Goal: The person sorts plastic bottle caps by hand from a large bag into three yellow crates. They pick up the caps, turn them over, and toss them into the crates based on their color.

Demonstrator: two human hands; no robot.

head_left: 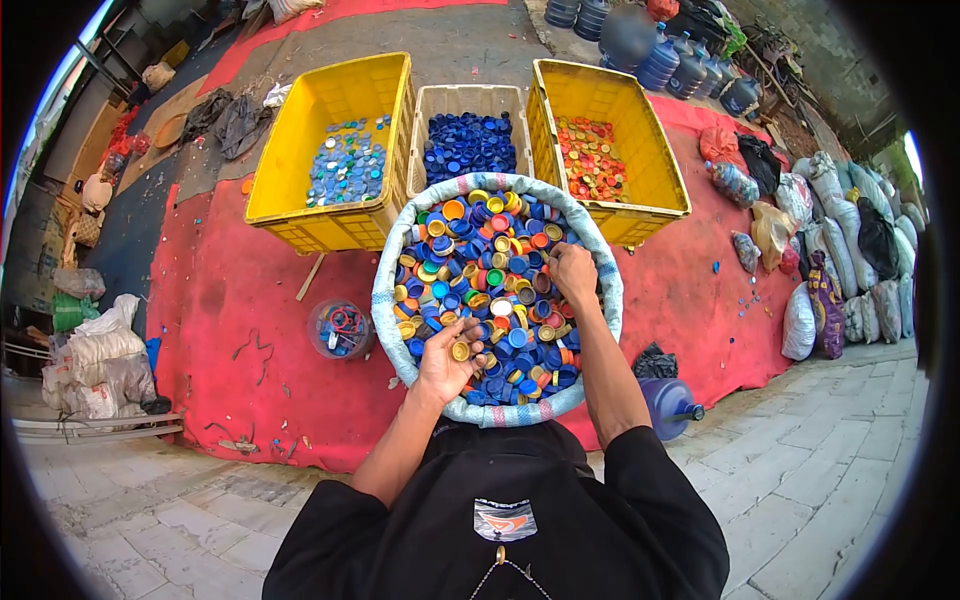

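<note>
A wide sack with a rolled pale-blue rim [386, 290] stands in front of me, full of mixed plastic bottle caps [497, 278] in blue, yellow, orange, green and white. My left hand [446, 362] is over its near left part, palm turned up and fingers curled around a gold-yellow bottle cap [460, 351]. On the right side, my right hand [573, 272] is closed just above the caps near the rim. Its fingertips point down and inward, and whatever they pinch is hidden.
Beyond the sack stand a yellow crate [270, 180] with light-blue caps, a white crate [413, 140] with dark-blue caps, and another yellow crate [660, 165] with orange and yellow caps. A clear tub [341, 330] sits left, a water jug [668, 405] right. Filled sacks [840, 250] line the right.
</note>
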